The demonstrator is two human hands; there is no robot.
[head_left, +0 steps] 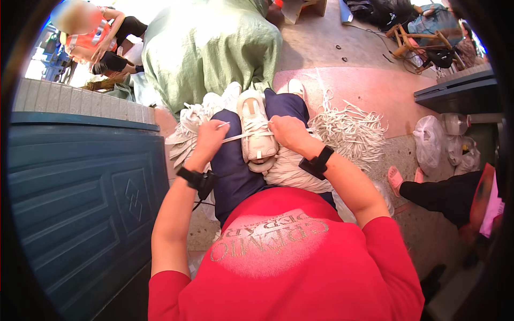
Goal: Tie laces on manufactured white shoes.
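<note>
We have the pale shoe (259, 143) propped between our knees, running near to far along the middle of our lap; our judgement is that the legs steady it, which spares both hands for the lace (234, 138). Our left hand (212, 136) has its grip pinched together on one end, held out to the left of the shoe so that the strand runs fairly straight, probably to keep it from slackening. Our right hand (289, 132) sits at the shoe's right edge, its grip seemingly pinched on lace too, though the hand itself hides part of the hold. The loose pile of white laces (353, 131) lies on the floor (399, 107) just to the right, likely there for easy reach.
</note>
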